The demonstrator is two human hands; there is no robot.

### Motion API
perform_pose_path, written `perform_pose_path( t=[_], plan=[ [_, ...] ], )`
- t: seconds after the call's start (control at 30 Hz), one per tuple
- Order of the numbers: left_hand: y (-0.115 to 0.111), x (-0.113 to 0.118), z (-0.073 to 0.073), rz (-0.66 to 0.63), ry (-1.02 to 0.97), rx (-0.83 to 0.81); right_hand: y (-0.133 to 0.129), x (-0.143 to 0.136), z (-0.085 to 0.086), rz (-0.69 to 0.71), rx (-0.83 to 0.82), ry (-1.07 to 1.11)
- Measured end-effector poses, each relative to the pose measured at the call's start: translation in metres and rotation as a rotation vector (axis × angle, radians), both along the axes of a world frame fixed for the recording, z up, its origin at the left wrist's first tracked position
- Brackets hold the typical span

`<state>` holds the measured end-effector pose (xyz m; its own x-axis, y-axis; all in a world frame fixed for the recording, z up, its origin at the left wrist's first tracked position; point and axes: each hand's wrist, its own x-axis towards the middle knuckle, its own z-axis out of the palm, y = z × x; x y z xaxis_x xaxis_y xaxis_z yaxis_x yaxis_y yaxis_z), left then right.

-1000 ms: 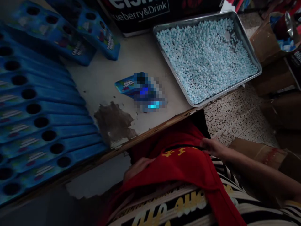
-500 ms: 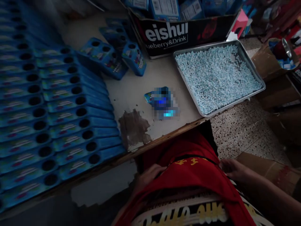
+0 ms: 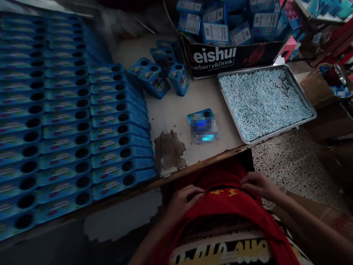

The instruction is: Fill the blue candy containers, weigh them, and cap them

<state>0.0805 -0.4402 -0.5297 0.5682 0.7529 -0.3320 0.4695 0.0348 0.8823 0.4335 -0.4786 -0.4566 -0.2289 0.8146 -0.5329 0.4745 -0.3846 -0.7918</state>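
My left hand [image 3: 185,198] rests at the left side of the red apron [image 3: 223,217], its fingers bent toward the cloth. On the apron's right side, my right hand [image 3: 257,184] has its fingertips at the dark waist string. Whether either hand pinches the cloth is too dark to tell. Beyond them on the worn table lies a small blue box [image 3: 204,117], partly blurred by a pixelated patch. To its right a metal tray [image 3: 249,140] holds pale blue and white pellets.
Long rows of blue boxes [image 3: 107,147] with round holes cover the table's left. Several more boxes [image 3: 179,79] stand behind the middle. A black carton [image 3: 215,60] full of blue boxes is at the back. Brown cartons [image 3: 317,81] stand on the right.
The view has turned left, so the table things appear shifted right. Both hands have come up and further over the apron's front, and their fingers show more.
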Motion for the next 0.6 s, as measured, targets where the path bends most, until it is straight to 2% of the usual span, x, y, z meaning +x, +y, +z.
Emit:
perform_pose_path(
  t=[0.1,0.17,0.27,0.37,0.47,0.53,0.6],
  plan=[
    [0.02,0.024,0.009,-0.052,-0.024,-0.038,0.036,-0.034,-0.021,0.201,-0.032,0.092],
    [0.029,0.034,0.015,-0.088,-0.009,-0.079,0.048,-0.045,-0.032,0.304,-0.076,0.123],
    [0.034,0.038,0.02,-0.1,0.039,-0.072,0.054,-0.047,-0.039,0.316,-0.074,0.139],
    [0.029,0.036,0.019,-0.145,0.057,-0.001,0.05,-0.045,-0.033,0.289,-0.024,0.073],
    [0.017,0.032,0.017,-0.157,0.065,0.123,0.039,-0.044,-0.018,0.29,0.085,0.033],
    [0.006,0.029,0.017,-0.164,0.067,0.226,0.027,-0.044,-0.007,0.348,0.186,0.123],
    [-0.006,0.027,0.018,-0.179,0.073,0.337,0.011,-0.042,0.002,0.409,0.202,0.235]
  ],
)
